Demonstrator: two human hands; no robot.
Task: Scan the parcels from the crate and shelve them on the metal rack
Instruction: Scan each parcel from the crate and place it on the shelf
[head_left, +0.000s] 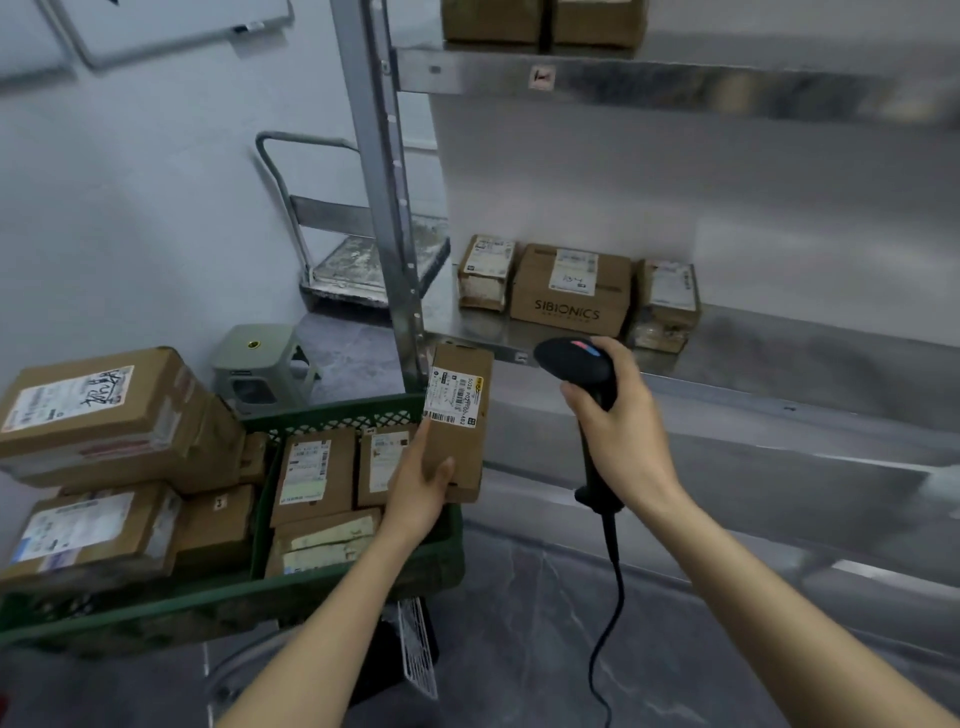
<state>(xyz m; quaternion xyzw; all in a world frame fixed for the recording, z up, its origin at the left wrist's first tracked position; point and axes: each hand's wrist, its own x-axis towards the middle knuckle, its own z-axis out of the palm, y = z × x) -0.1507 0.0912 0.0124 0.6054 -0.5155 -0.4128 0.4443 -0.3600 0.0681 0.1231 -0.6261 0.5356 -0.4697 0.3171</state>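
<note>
Head view — left hand (422, 486) grips a labelled cardboard parcel (459, 423) over the green crate's (332, 415) right edge; right hand (621, 423) clasps the barcode scanner (574, 362) — aimed at it.

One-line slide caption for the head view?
Left hand holds a labelled parcel over the green crate; right hand grips the scanner beside it.

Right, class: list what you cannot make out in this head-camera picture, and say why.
Head view only.
Held parcel's label: print too small and blurred.
Scanner: its window faces away; the right hand covers the trigger.
Top-shelf boxes: cut off by the upper edge.
Crate: lower parcels hidden by those on top.
</note>
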